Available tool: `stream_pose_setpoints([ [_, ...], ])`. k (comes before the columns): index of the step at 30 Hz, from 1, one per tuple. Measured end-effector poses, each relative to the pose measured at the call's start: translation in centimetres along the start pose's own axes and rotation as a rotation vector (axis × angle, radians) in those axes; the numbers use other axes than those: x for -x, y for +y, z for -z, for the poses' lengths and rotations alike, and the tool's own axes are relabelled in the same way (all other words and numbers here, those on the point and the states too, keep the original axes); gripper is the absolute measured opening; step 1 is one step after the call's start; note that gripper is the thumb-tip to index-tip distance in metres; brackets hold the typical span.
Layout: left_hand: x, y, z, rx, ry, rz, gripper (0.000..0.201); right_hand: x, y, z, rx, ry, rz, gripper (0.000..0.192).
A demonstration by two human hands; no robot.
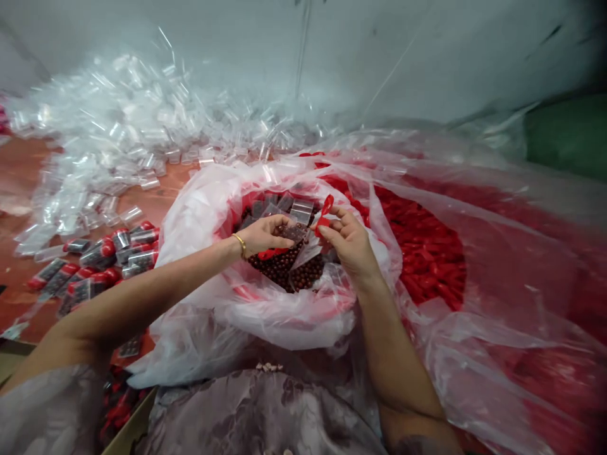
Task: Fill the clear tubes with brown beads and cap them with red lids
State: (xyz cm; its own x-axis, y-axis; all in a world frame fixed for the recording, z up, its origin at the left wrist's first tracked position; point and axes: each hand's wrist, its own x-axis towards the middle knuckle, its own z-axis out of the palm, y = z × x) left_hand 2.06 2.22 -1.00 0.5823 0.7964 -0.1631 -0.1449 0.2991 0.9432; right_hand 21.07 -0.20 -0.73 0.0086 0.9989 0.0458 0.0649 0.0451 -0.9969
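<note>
A person's two bare hands meet over a clear bag of dark brown beads (289,268) held in the lap, the work of packing small pouches caught midway. The left hand (263,235), a gold bangle (240,244) at its wrist, has fingers closed around a small clear pouch (294,235) that appears partly filled with beads, held just above the bead heap; the right hand (348,243) pinches a small red scoop (325,212) between thumb and fingertips, right at the pouch's mouth. Whether the pouch is full cannot be told from this view. To the left, on the reddish counter (19,170), lies a cluster of finished pouches with red ends (95,259), well outnumbered by the big drift of empty clear pouches (123,139) piled farther back. To the right, a large plastic sack holds a mass of red pieces (427,253), apparently still plentiful. A cardboard box (128,430) at lower left shows more red and dark items inside, too blurred to identify. Judging by the piles, only a small share of the job looks done: a couple of dozen packs filled at most, while the bead supply stays deep and the stock of empty pouches is barely dented.
</note>
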Motion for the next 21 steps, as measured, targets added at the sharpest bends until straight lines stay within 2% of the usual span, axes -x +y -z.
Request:
stream_pose_setpoints([
  [2,1.1,0.3,0.0,0.069,0.002,-0.048,0.048,0.1,-0.1,0.0,0.021,-0.025,0.024,0.034],
  [5,2.3,0.1,0.0,0.156,0.025,-0.033,0.052,0.1,0.0,0.0,0.057,-0.031,0.053,0.025],
  [8,2.8,-0.3,0.3,0.179,0.081,0.024,0.05,0.1,0.0,-0.2,0.088,0.035,0.095,0.026],
  [11,2.6,-0.5,0.6,0.168,0.117,0.012,0.04,0.3,-0.2,-0.6,0.059,0.11,0.114,0.025],
  [16,2.7,-0.3,0.5,0.215,0.043,-0.028,0.048,1.3,-1.4,-1.5,-0.154,0.131,0.065,0.025],
  [19,3.1,0.0,0.3,0.209,0.005,-0.059,0.053,1.7,-1.9,-2.3,-0.188,0.139,0.12,0.025],
  [21,3.3,0.1,0.3,0.206,-0.038,-0.076,0.055,1.8,-1.8,-2.9,-0.13,0.145,0.185,0.024],
])
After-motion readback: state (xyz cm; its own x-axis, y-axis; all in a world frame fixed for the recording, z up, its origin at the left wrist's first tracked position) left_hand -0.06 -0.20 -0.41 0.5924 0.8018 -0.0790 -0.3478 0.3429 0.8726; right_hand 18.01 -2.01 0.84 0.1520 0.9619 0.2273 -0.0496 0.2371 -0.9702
